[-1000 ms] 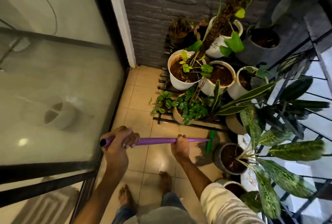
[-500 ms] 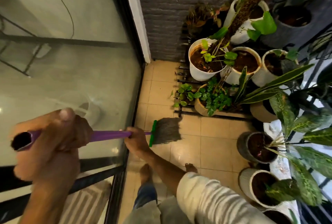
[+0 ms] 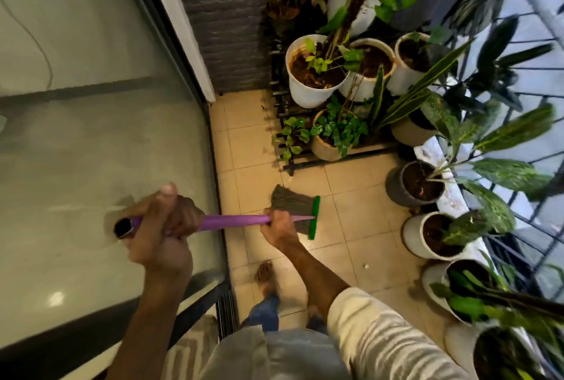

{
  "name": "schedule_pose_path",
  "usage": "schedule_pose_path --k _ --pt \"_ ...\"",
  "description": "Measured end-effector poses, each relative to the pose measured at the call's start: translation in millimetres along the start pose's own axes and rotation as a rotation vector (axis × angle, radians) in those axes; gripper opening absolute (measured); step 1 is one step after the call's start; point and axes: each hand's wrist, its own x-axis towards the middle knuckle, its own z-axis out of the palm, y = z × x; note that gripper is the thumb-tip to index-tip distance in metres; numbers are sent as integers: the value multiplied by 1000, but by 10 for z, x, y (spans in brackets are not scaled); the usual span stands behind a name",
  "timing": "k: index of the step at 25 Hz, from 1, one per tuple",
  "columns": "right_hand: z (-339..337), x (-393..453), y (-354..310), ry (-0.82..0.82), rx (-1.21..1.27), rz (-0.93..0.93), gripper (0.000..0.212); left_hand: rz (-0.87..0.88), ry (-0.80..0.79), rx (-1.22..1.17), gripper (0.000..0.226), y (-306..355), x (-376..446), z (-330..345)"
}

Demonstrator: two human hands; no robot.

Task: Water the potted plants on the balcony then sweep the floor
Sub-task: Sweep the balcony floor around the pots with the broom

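Broom (image 3: 293, 215) is lying across tiled floor (image 3: 351, 196); left hand (image 3: 161, 227) is gripping purple handle (image 3: 232, 221) end, right hand (image 3: 279, 227) clamping it near bristles, beside potted plants (image 3: 317, 74).

**Broom low over the balcony tiles**

My left hand (image 3: 161, 224) grips the top end of the purple broom handle (image 3: 232, 221), and my right hand (image 3: 279, 227) holds it just behind the green head (image 3: 314, 217). The grey bristles (image 3: 290, 207) fan out over the tiled floor (image 3: 351, 215), near its glass-door edge (image 3: 91, 150). Potted plants (image 3: 314, 74) crowd the far corner and the railing edge. My bare foot (image 3: 265, 276) stands on the tiles.
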Motion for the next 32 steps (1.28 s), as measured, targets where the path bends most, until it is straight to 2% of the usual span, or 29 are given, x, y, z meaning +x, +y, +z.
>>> schedule_pose_path --k 2,6,8,12,18,22,26,29,32 --pt "-101 -284 457 291 -39 52 17 -94 -80 4 45 -323 -156 200" --pt "-220 -940 1314 463 156 260 19 -317 -368 -11 47 -744 -536 643" --pt "-398 -1451 1502 473 205 447 13 -370 -505 10 46 -892 -891 931" --pt "-349 -2393 2018 501 294 723 18 -451 -706 -7 46 -1101 -1619 1288" --pt "395 -4081 2619 605 492 998 12 -543 -1005 23 48 -1194 -3185 1331" --pt "658 -4753 2751 675 500 1125 13 -587 -1046 39 49 -1100 -3772 1377" --pt "468 -4661 2528 720 475 1046 10 -530 -986 26 44 -868 -3486 1397" --pt "190 -4232 2214 751 478 874 9 -388 -952 44 39 -587 -3029 1385" --pt "-155 -3665 1749 791 491 733 10 -213 -906 18 43 -191 -2569 1450"
